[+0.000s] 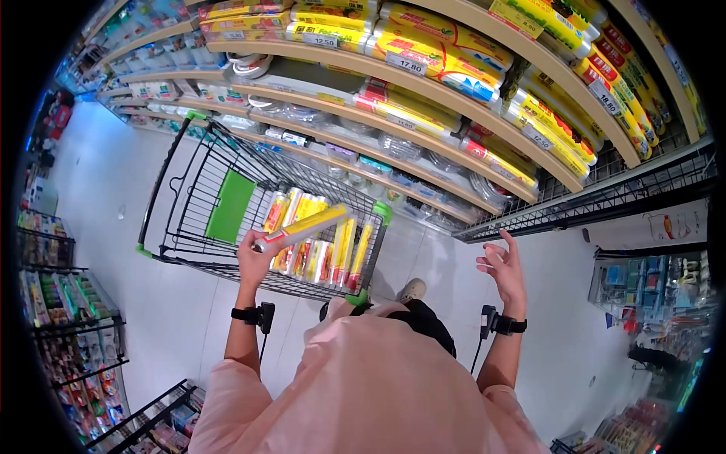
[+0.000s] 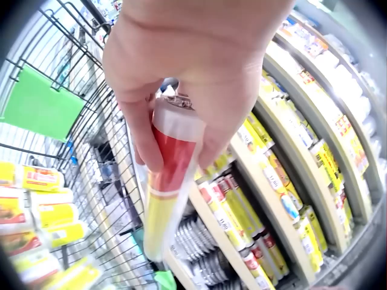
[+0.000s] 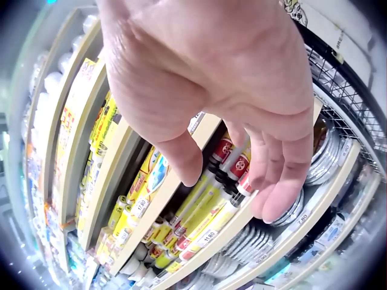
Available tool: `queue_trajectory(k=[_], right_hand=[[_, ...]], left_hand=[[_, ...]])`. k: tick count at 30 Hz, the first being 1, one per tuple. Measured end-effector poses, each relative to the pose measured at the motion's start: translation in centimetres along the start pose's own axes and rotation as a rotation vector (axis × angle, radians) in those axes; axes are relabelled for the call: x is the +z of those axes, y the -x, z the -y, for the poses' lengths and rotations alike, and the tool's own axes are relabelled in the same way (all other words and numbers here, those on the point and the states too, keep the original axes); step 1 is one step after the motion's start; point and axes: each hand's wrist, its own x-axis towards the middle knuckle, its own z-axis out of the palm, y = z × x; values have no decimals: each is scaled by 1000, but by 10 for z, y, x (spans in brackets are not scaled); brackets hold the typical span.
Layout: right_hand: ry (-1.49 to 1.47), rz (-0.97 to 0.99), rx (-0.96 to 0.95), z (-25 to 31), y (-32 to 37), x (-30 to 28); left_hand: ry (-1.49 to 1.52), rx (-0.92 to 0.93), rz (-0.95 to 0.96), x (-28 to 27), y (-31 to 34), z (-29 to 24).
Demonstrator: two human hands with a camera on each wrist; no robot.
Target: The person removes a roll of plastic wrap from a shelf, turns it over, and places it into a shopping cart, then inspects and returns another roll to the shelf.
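Observation:
My left hand [image 1: 253,261] grips one end of a long packaged roll [image 1: 308,225], yellow with red and clear-white parts. The roll slants above the cart, overlapping its contents in the head view. Seen from the left wrist, thumb and fingers close round the roll's white and red end [image 2: 175,151], while its yellow far end points away from the palm. Similar yellow, red and white rolls [image 1: 355,253] lie in the cart. Off to the right, the right hand [image 1: 505,268] is raised with nothing in it, its fingers loosely bent and apart, in front of the shelves.
The black wire shopping cart [image 1: 193,253] has a green panel [image 1: 231,204] and stands alongside shelves [image 1: 423,113] stocked with yellow rolls and price tags. Round foil trays [image 3: 248,241] are stacked lower down. More racks [image 1: 72,303] stand at the left across a pale tiled floor [image 1: 102,193].

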Motion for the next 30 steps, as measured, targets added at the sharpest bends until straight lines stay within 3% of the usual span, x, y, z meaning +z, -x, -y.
queue_trajectory(k=[3,7,9,12,13,14,15,16,20,24,30], right_hand=[[3,86,24,-20,-13,-3],[-20,152,6,-12,-8,8],[1,210,10,-9,-9,7],[28,189,-11,-4,-9,1],[41,179,-12,-3,-9,-1],[33,175,-7,-3,-9,-5],[24,169,-5,-5,-8,-8],[15,161,-3,-7,-6,-12],[45,109,23,-19,1,-27],[51,92,80,-26,7,-35],[59,104,56,-28,3,-31]], left_hand=[[-207,-79,-138,18,-1,53],[102,-346,-324,66,5,61],[365,-502,-354,95,2,95],[700,-820,-143,122,2,119],[718,-839,-63,134,2,146],[512,-782,37,147,3,193],[306,-716,135,151,3,195],[13,-503,65,162,7,195],[118,-453,25,164,7,145],[353,-492,192,151,-8,115],[505,-397,234,146,-4,18]])
